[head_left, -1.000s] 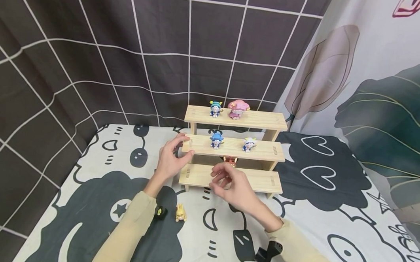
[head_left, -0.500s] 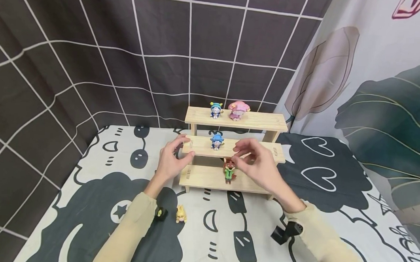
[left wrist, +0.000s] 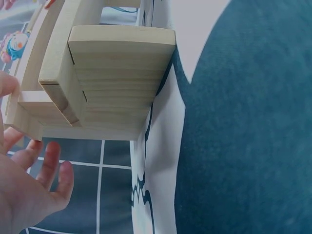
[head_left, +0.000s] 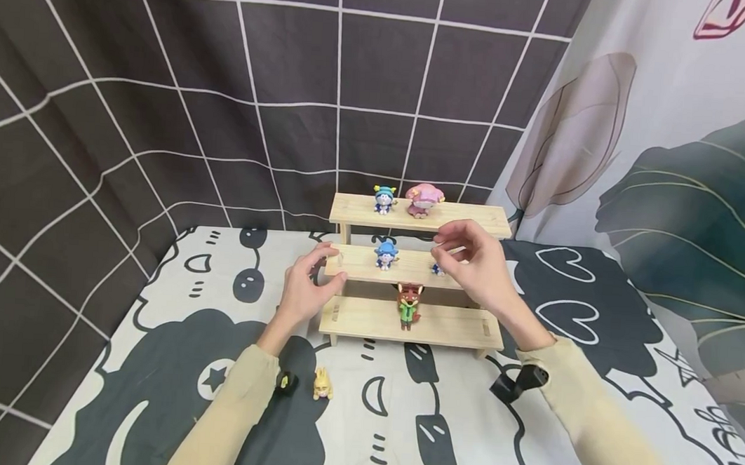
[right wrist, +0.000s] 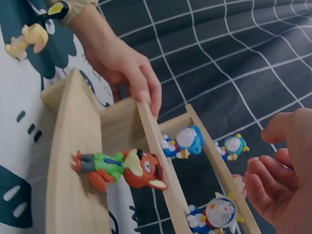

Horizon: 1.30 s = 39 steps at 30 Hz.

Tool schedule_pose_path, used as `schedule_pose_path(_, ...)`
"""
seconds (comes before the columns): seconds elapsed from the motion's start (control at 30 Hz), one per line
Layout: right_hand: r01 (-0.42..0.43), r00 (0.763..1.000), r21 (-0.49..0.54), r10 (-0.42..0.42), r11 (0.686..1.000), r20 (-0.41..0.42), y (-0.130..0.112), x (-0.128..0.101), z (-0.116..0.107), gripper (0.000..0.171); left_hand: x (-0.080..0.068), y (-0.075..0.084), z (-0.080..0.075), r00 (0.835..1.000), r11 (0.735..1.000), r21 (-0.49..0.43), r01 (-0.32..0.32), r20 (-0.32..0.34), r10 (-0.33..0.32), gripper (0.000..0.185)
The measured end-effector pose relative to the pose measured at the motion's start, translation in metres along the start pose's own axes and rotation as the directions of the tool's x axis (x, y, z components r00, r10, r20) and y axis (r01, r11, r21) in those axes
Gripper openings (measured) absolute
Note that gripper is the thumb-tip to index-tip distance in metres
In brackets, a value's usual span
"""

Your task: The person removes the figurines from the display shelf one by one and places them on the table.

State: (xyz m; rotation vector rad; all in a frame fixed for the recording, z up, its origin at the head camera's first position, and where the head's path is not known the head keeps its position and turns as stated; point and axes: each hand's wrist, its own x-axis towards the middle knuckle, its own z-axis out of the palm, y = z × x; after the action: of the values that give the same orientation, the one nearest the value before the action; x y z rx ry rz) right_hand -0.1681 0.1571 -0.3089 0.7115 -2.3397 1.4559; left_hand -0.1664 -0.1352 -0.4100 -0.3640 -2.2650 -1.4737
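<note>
A three-tier wooden display shelf [head_left: 368, 321] stands on the patterned cloth. My left hand [head_left: 306, 283] grips the left end of its middle tier, thumb at the front edge and fingers behind. My right hand [head_left: 477, 265] hovers by the middle tier's right side, fingers loosely bent with nothing between them. In the head view it partly covers a white-hooded cat figurine [right wrist: 213, 217], seen apart from the fingers in the right wrist view. A blue-hatted cat figurine [head_left: 385, 256] shares that tier. On the bottom tier stands a fox figurine [head_left: 409, 307] in a green shirt.
The top tier bears a teal-hatted cat figurine [head_left: 384, 200] and a pink-hooded figurine [head_left: 423, 200]. A yellow rabbit figurine [head_left: 322, 384] is on the cloth near the left sleeve. A dark grid curtain [head_left: 280, 59] hangs behind the shelf.
My right hand has moved up and right, from in front of the bottom tier to the middle tier's right side, uncovering the fox figurine. The left hand has stayed at the shelf's end.
</note>
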Motion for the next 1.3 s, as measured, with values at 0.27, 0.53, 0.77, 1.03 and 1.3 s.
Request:
schedule_pose_path(0.27,-0.012,0.999,-0.015,0.011,1.0,-0.03,0.007,0.013,-0.007,0.029,0.0,-0.004,0.001,1.0,1.0,0.012,-0.011,-0.006,0.011,0.042)
schedule_pose_path(0.53,0.014,0.998,-0.007,-0.014,1.0,-0.057,0.013,0.024,-0.012,0.027,-0.001,-0.005,0.002,1.0,1.0,0.009,-0.009,-0.008,0.01,0.041)
schedule_pose_path(0.77,0.015,0.998,-0.057,-0.018,0.998,-0.064,0.016,0.034,-0.013,0.027,-0.002,-0.005,0.002,1.0,1.0,0.003,-0.011,-0.013,0.011,0.041)
schedule_pose_path(1.03,-0.04,0.997,-0.061,0.036,0.997,-0.07,0.02,0.042,-0.013,0.03,-0.002,-0.003,0.002,1.0,1.0,-0.01,-0.004,-0.012,0.004,0.041)
schedule_pose_path(1.3,-0.048,0.997,-0.063,0.044,0.997,-0.067,0.026,0.051,-0.012,0.035,-0.001,-0.002,0.001,1.0,1.0,-0.009,-0.019,-0.016,0.019,0.041)
